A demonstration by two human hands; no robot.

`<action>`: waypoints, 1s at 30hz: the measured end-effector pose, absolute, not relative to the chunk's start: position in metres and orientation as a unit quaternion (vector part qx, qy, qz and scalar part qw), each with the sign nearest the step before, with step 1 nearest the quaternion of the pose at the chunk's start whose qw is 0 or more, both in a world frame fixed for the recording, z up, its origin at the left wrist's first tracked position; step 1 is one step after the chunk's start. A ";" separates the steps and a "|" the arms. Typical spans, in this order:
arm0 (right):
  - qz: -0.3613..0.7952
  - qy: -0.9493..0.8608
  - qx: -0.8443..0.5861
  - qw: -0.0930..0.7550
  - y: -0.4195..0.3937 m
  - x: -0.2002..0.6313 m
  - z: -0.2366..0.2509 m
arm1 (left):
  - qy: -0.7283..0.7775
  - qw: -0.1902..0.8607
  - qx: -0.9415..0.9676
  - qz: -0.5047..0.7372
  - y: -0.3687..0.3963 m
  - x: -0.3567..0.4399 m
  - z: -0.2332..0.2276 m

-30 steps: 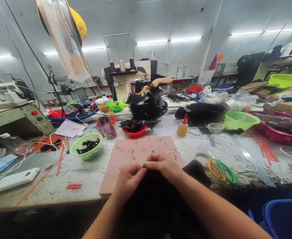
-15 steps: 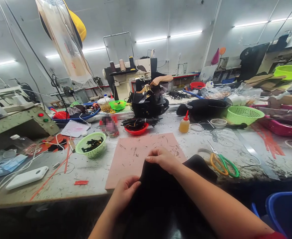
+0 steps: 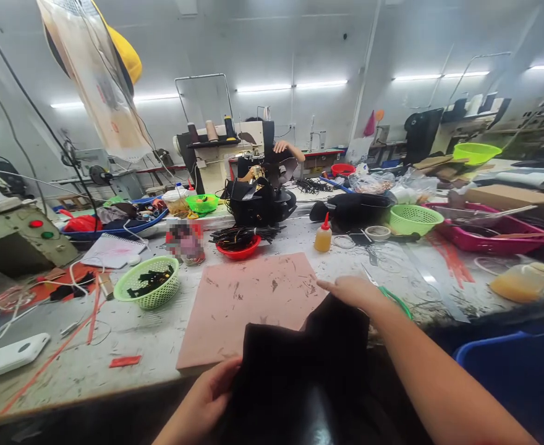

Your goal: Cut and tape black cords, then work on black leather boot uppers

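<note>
My left hand [image 3: 209, 395] grips the left edge of a piece of black fabric [image 3: 295, 377] at the near edge of the worktable. My right hand [image 3: 358, 292] rests on the fabric's upper right corner, fingers pointing left, close to the green-handled scissors [image 3: 395, 296] beneath it. The fabric overlaps the near edge of a pink cutting mat [image 3: 248, 303].
A green basket of black clips [image 3: 148, 282], a red bowl of black strips [image 3: 239, 241], a glue bottle [image 3: 323, 235], another green basket [image 3: 413, 219] and a pink tray [image 3: 494, 238] sit on the table. A white device [image 3: 7, 357] lies left. Another person works at a sewing machine [image 3: 235, 148] behind. A blue bin [image 3: 517, 371] stands right.
My hands have parted: the left slid down to the table's near edge and the right moved right toward the scissors, spreading the fabric. The view shifted right.
</note>
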State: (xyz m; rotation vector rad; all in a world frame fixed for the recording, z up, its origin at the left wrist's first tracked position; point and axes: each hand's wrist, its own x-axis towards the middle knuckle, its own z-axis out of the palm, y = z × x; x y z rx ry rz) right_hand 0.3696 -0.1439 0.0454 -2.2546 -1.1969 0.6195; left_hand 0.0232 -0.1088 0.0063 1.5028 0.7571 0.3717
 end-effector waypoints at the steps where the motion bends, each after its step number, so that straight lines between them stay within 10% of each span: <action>1: 0.235 -0.442 -0.828 0.251 -0.150 0.370 0.040 | 0.321 0.654 0.669 0.145 -0.107 0.022 0.010; 10: 0.269 -0.543 -0.616 0.504 -0.173 0.296 0.083 | 0.285 0.549 0.783 0.066 -0.087 0.059 0.081; 15: 0.280 -0.668 -0.484 0.491 -0.184 0.256 0.127 | 0.184 0.477 0.848 0.139 -0.121 0.088 0.091; 23: 0.063 -0.835 -0.479 0.261 -0.161 0.267 0.137 | 0.383 0.418 0.753 0.334 -0.142 0.082 0.082; 30: 0.065 -0.929 -0.363 0.037 -0.157 0.243 0.130 | 0.263 0.472 0.821 0.183 -0.145 0.062 0.078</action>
